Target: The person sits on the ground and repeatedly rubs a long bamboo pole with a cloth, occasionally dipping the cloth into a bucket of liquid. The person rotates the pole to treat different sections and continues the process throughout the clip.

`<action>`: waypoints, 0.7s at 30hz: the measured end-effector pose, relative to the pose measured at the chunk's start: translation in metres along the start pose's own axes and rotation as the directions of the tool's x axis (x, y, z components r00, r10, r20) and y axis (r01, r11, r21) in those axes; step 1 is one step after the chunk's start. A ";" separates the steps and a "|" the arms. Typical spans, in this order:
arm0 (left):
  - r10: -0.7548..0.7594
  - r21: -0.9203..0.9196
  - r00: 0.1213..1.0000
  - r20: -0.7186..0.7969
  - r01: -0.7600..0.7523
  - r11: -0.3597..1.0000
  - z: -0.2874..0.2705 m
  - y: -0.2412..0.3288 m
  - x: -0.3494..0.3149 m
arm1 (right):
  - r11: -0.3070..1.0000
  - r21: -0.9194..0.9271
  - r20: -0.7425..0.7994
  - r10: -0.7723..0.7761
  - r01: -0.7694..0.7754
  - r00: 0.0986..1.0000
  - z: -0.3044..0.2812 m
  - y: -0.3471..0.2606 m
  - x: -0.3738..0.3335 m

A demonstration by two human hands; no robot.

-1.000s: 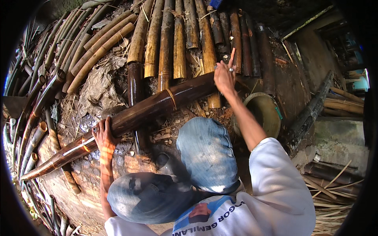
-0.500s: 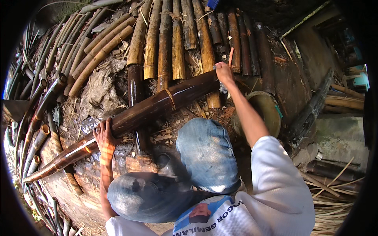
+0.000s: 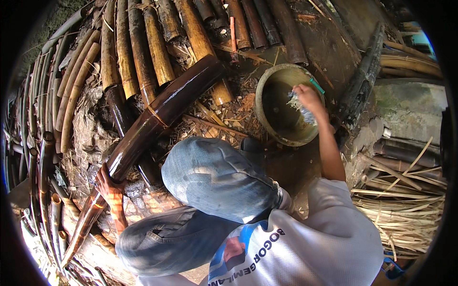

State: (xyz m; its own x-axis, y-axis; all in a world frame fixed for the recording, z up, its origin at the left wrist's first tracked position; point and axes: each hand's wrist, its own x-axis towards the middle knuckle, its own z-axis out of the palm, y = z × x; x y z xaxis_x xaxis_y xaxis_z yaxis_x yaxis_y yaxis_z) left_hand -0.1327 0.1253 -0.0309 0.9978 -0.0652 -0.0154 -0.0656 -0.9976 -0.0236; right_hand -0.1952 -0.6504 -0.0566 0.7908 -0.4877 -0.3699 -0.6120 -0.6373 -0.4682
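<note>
A dark, wet, glossy bamboo pole point(image 3: 179, 97) lies slantwise before me, from the lower left up to the middle. My left hand point(image 3: 110, 190) is closed around its lower part, the fingers on the far side. On the right, my right hand point(image 3: 309, 100) is over a round, greenish-grey basin point(image 3: 262, 107) and grips a wet, greyish rag point(image 3: 305, 113) that hangs below the fingers. Dark liquid shows inside the basin. A small green object point(image 3: 317, 86) rests at the basin's right rim, beside my hand.
Several yellow-brown bamboo poles point(image 3: 125, 57) lie in a row at the far side, with darker ones to their right. More poles point(image 3: 74, 93) crowd the left. A reddish stick point(image 3: 233, 34) stands near the row. Split bamboo strips point(image 3: 396, 214) are piled at the right.
My right hand has left the pole's upper end and moved right, over the basin, with the rag. My left hand stays on the pole. The view has swung to the right.
</note>
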 end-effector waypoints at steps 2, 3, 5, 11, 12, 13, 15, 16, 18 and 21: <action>-0.038 0.003 0.999 0.009 0.038 0.999 0.001 -0.011 -0.010 | 0.907 -0.412 0.064 0.122 -0.086 0.990 0.039 -0.046 -0.021; -0.003 -0.037 1.000 0.006 0.003 0.999 0.002 -0.005 -0.003 | 0.838 -0.545 0.096 0.095 -0.027 0.991 0.068 -0.010 -0.022; 0.032 -0.081 0.999 0.007 -0.031 0.996 -0.006 -0.003 0.001 | 0.829 -0.557 0.342 0.170 0.054 0.924 0.090 0.006 -0.019; -0.049 -0.085 0.995 0.084 0.057 0.995 -0.006 -0.016 -0.012 | 0.735 0.676 0.007 0.063 -0.051 0.998 0.044 -0.119 -0.019; -0.037 -0.086 0.996 0.079 0.044 0.995 -0.004 -0.015 -0.011 | 0.645 0.761 -0.022 -0.082 0.070 0.996 0.035 -0.148 -0.019; -0.027 -0.089 0.997 0.070 0.033 0.995 -0.001 -0.014 -0.009 | 0.529 0.829 -0.069 -0.224 0.181 0.972 0.036 -0.174 -0.009; -0.035 -0.127 0.994 0.105 0.048 0.991 0.000 -0.008 -0.001 | 0.547 0.396 -0.410 -0.614 0.738 0.675 0.076 -0.229 0.017; -0.026 -0.114 0.995 0.092 0.036 0.993 -0.002 -0.005 0.000 | 0.502 -0.074 -0.407 -0.804 0.861 0.434 0.104 -0.250 0.019; -0.005 -0.115 0.998 0.058 0.011 0.993 -0.003 -0.007 0.003 | 0.400 -0.437 -0.251 -0.914 0.806 0.318 0.159 -0.278 0.019; 0.028 -0.133 0.990 0.138 -0.010 0.991 -0.009 -0.016 0.012 | 0.537 -0.136 0.256 -0.793 0.832 0.553 0.191 -0.351 -0.035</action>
State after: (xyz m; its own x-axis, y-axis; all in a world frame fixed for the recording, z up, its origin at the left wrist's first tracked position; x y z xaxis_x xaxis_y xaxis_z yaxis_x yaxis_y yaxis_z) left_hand -0.1196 0.1407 -0.0216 0.9840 -0.0893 -0.1542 -0.0728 -0.9913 0.1095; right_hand -0.0089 -0.2959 -0.0321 0.9207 0.3883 -0.0394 0.3306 -0.8296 -0.4499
